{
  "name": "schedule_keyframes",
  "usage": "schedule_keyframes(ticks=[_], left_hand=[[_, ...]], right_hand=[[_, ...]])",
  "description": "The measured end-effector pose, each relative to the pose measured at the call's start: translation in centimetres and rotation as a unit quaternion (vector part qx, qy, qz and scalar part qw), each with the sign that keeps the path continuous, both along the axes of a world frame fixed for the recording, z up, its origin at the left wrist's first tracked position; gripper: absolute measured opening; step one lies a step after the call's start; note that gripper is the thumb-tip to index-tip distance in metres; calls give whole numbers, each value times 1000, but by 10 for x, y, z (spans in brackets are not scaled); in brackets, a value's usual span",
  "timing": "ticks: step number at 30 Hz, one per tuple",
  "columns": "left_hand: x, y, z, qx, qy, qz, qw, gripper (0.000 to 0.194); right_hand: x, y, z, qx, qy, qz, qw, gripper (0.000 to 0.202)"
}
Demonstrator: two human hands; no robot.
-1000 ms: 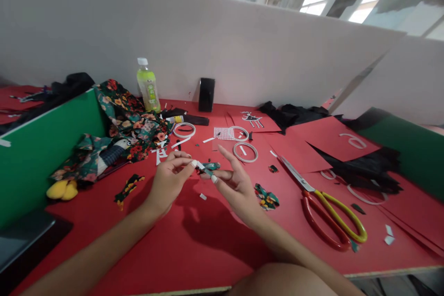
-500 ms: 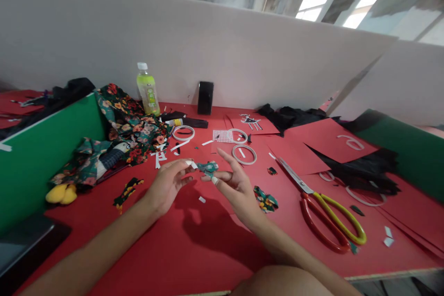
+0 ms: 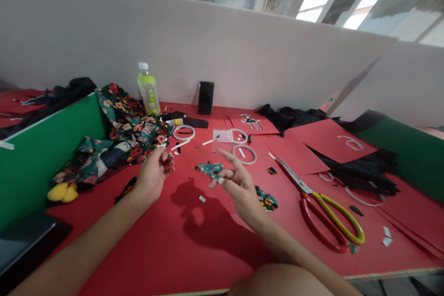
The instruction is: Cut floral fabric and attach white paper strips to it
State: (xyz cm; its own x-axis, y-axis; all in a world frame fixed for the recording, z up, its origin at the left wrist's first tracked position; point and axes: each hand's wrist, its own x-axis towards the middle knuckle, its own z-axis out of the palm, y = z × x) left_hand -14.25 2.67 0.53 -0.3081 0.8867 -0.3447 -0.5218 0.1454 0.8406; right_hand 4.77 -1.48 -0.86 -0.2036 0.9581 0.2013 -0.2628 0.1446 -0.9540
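My right hand pinches a small scrap of green patterned fabric between thumb and fingers, its index finger stretched out above. White bits show at the thumb. Away to the left, my left hand is closed with curled fingers, beside the floral cloth. A white piece shows just beyond its knuckles; whether anything is in its fingers is hidden. Under the hands, a small white paper piece lies on the red table. A floral fabric scrap lies behind my right wrist.
Large scissors with red and yellow handles lie open at right. White tape rolls, a gem sheet, a phone and a bottle stand or lie further back. Green dividers flank the table.
My left hand has moved left, away from the fabric scrap, to the white strips, covering most of them. My right hand keeps the scrap, now turned slightly, in about the same spot.
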Motion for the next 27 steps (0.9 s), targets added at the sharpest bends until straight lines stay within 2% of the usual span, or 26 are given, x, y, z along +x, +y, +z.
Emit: schedule_keyframes(ticks=[4,7,9,11,13,15,17,19,22,24,27], left_hand=[[-8,7,-1,26,107,45,993,9],[-8,8,-5,50,208,35,976,38],[-7,6,-7,78,271,21,959,45],[-4,3,-7,109,306,-50,944,43],[-1,-4,-7,139,270,-198,932,41],[3,-12,-6,159,175,-353,905,45],[8,-20,-5,169,84,-440,878,49],[12,-27,-5,167,23,-480,861,51],[14,-32,-5,159,-32,-502,850,46],[12,-33,-4,151,-37,-507,848,44],[7,-31,-1,150,3,-521,840,57]], right_hand=[[2,2,1,-8,47,23,999,59],[3,3,4,-20,76,40,996,64],[5,3,7,-30,95,56,994,68],[6,3,9,-37,106,78,991,70],[7,2,10,-49,102,113,987,71],[8,2,11,-66,89,151,982,72],[9,2,11,-80,76,186,976,73],[9,2,11,-90,70,213,970,72],[9,3,13,-108,67,243,962,72],[9,4,15,-114,72,243,961,70],[10,6,17,-117,81,218,965,69]])
